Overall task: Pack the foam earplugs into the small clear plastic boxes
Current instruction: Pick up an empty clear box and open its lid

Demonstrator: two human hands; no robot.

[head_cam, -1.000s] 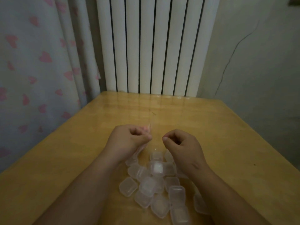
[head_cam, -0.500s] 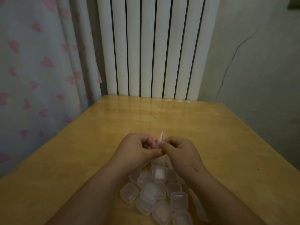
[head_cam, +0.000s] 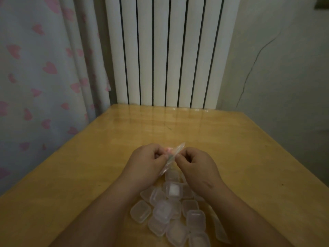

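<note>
Step in hand, by judgement: opening a clear packet (head_cam: 176,153) to free the pink earplug (head_cam: 168,149) seen inside. The left hand (head_cam: 145,163) and right hand (head_cam: 197,168) each pinch the packet with curled fingers, above the desk (head_cam: 89,175). The boxes (head_cam: 170,211) lie heaped just below the hands. Whether their lids are shut cannot be told. The next move calls for tearing the packet, then opening one box.

A glossy wooden worktop (head_cam: 89,175) runs up to a white ribbed radiator (head_cam: 170,50); a pink-heart curtain (head_cam: 35,77) hangs left, a cracked wall (head_cam: 284,68) stands right.
</note>
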